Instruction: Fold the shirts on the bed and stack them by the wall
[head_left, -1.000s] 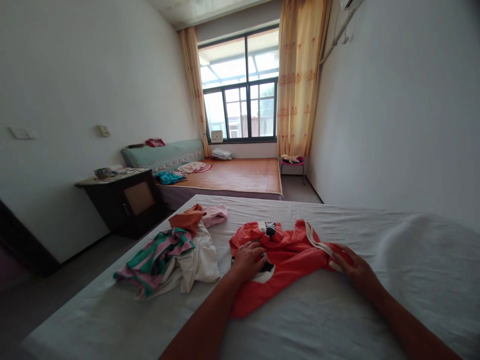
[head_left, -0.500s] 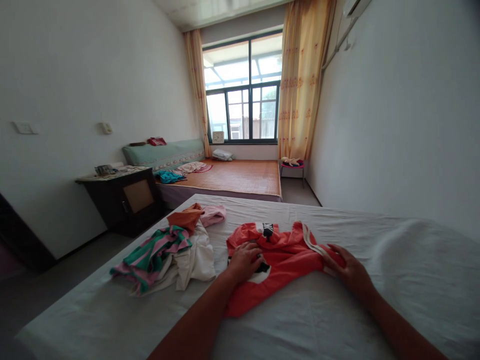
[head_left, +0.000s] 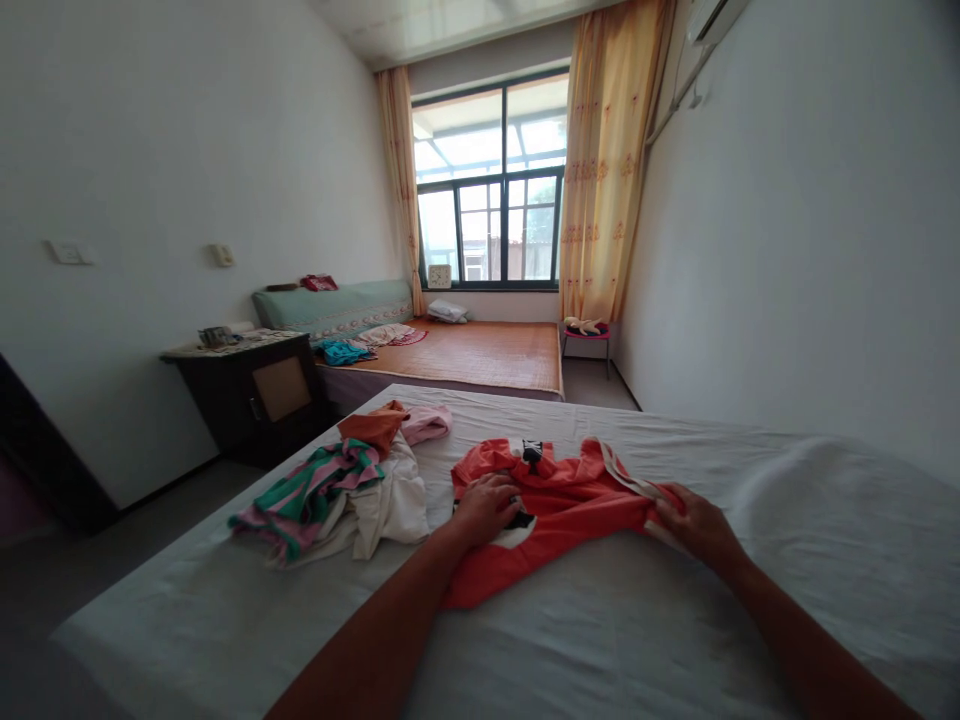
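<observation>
While the left hand [head_left: 487, 508] lies palm down on the red garment [head_left: 577, 512], its fingers loosely bent and closing on nothing that shows, the right hand [head_left: 697, 522] pinches the garment's far end between thumb and fingers, beside a white stripe [head_left: 626, 475]. The flat palm probably serves to pin the cloth, so that a pull at the other end draws it out rather than dragging it along; the narrow pinch suits a thin edge. How firmly the left hand presses, I cannot tell.

The garment lies between the two hands on the white sheet [head_left: 600, 650] of what looks like a bed, in front of the person, its upper part bunched and its near part flatter. A surface this broad likely gives room to spread cloth out.

To the left, apart from the garment, clothes lie heaped: a striped cloth [head_left: 311, 500] in green and pink, a white cloth [head_left: 401, 505], an orange cloth [head_left: 373, 428] and a pink cloth [head_left: 427, 424]. Being off to one side, they leave the hands unhindered.

Beyond stand a dark cabinet [head_left: 281, 388], a matted bed [head_left: 487, 350] and, under the window [head_left: 480, 220], a clock [head_left: 439, 277].
</observation>
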